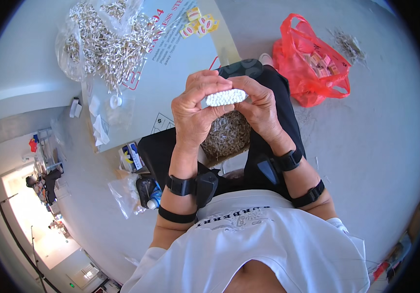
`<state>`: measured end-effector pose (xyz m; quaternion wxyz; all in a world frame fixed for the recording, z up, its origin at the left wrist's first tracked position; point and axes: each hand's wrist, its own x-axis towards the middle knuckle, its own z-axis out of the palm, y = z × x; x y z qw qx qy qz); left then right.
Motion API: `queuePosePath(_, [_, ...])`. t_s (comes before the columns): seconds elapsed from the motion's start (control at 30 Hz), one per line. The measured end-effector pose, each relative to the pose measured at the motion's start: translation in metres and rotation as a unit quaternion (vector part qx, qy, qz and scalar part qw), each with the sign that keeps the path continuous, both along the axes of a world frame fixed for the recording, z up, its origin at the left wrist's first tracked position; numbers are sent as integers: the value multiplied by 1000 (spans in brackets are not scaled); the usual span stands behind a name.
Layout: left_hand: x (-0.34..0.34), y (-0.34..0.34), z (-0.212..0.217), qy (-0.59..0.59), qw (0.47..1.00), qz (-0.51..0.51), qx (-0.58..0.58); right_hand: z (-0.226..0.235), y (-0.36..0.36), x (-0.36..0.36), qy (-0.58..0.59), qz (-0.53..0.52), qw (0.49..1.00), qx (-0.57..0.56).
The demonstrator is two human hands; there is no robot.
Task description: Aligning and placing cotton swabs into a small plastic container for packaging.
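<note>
My left hand (194,108) and my right hand (259,108) are raised together in front of me, both gripping a tight bundle of cotton swabs (225,97) whose white tips face the camera. The bundle lies sideways between my thumbs and fingers. Below my hands, on my lap, sits a box heaped with loose swabs (229,134). I sit on the floor in black trousers with black bands on both wrists and forearms.
A flattened cardboard sheet (180,68) lies ahead with a clear bag of swabs (105,41) and small yellow packets (200,22). A red plastic bag (312,66) of packets is at the right. Small bags and a bottle (144,190) lie at my left.
</note>
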<state>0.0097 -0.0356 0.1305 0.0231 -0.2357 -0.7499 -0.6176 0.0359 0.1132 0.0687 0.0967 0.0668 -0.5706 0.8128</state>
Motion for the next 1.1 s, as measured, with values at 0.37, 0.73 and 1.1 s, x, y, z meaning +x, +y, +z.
queuePosePath(0.37, [-5, -21, -28, -213, 970, 109, 44, -16, 65, -10, -294, -60, 938, -176])
queuePosePath(0.73, [-3, -34, -52, -270, 955, 120, -11, -149, 188, -58, -337, -169, 844, -381])
queuePosePath(1.1, [-13, -190, -73, -173, 891, 419, 41, -54, 99, -57, -272, -88, 957, -54])
